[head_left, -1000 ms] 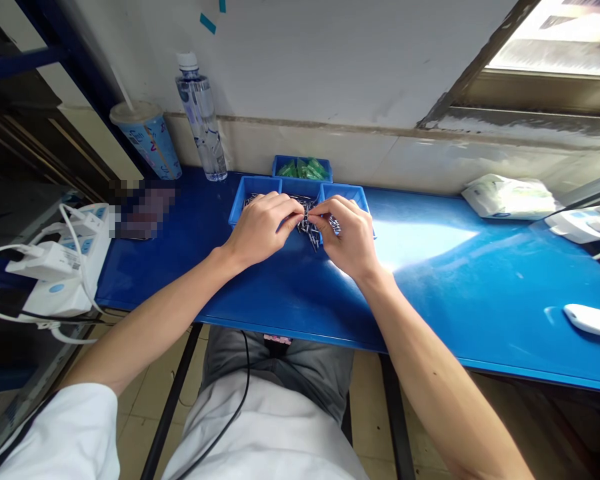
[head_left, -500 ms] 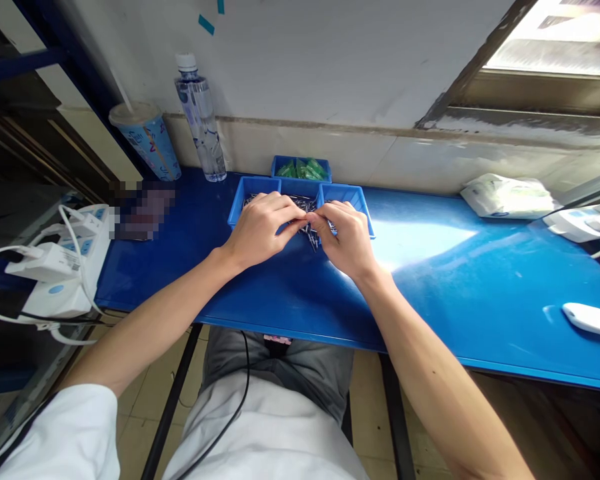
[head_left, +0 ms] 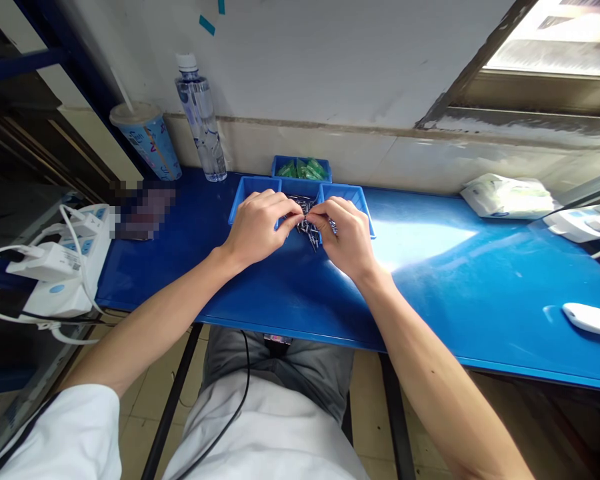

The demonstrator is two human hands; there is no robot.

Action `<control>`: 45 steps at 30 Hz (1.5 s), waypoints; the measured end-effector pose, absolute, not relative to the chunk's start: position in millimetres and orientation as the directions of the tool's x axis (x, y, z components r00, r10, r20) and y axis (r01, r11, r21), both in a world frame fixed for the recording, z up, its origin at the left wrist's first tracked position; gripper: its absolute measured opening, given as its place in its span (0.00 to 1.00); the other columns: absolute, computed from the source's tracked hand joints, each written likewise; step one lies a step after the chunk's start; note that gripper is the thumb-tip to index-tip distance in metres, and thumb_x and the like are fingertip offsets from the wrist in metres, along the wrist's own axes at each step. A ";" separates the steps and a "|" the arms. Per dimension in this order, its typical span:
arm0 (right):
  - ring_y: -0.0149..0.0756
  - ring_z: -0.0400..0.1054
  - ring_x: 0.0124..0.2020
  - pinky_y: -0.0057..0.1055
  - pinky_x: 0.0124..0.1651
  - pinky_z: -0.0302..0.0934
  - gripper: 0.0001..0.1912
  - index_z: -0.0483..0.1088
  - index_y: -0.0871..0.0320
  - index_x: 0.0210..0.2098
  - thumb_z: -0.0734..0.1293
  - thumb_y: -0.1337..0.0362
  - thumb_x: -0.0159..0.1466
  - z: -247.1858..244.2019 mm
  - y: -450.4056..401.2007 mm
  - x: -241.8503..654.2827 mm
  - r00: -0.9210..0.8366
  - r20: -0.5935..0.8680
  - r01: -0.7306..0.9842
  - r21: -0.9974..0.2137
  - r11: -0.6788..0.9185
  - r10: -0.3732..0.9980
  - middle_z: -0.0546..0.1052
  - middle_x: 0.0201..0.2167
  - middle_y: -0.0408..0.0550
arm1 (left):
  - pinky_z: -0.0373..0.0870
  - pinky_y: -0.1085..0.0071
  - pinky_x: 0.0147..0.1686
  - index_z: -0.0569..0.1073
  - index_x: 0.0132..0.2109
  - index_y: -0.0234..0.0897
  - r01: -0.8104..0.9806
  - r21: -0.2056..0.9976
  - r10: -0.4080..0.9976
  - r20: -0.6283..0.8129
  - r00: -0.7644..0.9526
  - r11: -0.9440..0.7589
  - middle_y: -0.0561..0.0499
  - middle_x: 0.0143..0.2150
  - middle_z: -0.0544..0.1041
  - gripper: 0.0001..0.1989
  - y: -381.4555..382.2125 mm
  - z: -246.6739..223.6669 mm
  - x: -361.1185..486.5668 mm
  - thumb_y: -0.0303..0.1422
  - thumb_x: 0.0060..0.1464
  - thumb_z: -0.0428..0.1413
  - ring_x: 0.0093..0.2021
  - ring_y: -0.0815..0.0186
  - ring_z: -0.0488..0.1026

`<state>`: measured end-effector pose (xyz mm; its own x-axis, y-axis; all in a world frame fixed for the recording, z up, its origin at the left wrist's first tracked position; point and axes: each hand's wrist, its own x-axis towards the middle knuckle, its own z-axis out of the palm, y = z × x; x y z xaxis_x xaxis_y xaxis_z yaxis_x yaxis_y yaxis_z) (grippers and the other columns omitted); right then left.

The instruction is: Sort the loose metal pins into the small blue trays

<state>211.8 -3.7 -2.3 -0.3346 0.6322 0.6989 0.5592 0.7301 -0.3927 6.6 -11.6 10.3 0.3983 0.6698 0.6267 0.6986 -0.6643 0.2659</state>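
Head view: water bottle (head_left: 201, 127), probably green connectors (head_left: 303, 169)

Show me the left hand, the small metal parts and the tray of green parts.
left hand (head_left: 257, 227): head view, on the back of the hand.
small metal parts (head_left: 307, 223): head view, on the middle of the pile between the hands.
tray of green parts (head_left: 300, 158): head view, on the tray's back rim.

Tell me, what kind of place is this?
It's probably a small workshop where people sort or assemble parts. There's a blue workbench, blue plastic trays beside and under the hands, and small metal pieces.
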 end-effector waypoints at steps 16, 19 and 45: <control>0.40 0.69 0.35 0.38 0.40 0.61 0.09 0.70 0.52 0.35 0.66 0.64 0.74 -2.5 -3.4 212.6 -0.322 0.731 0.480 -0.421 0.769 0.602 0.75 0.34 0.46 | 0.69 0.61 0.46 0.80 0.42 0.38 0.669 0.309 0.679 0.613 0.403 -0.676 0.49 0.40 0.83 0.08 -10.4 10.7 6.0 0.35 0.70 0.58 0.42 0.59 0.77; 0.40 0.69 0.36 0.38 0.40 0.61 0.08 0.70 0.53 0.35 0.66 0.65 0.73 -2.5 -3.6 212.5 -0.321 0.725 0.489 -0.425 0.762 0.610 0.76 0.35 0.46 | 0.69 0.61 0.46 0.80 0.42 0.38 0.661 0.311 0.676 0.612 0.410 -0.683 0.49 0.40 0.83 0.08 -10.0 10.6 5.6 0.34 0.70 0.57 0.42 0.59 0.77; 0.40 0.68 0.33 0.37 0.39 0.61 0.08 0.71 0.53 0.35 0.66 0.65 0.72 0.4 -6.9 212.2 -0.337 0.695 0.515 -0.429 0.742 0.635 0.77 0.33 0.47 | 0.72 0.62 0.45 0.79 0.42 0.37 0.630 0.314 0.653 0.630 0.422 -0.710 0.48 0.39 0.82 0.08 -9.9 11.5 3.8 0.33 0.70 0.57 0.43 0.59 0.78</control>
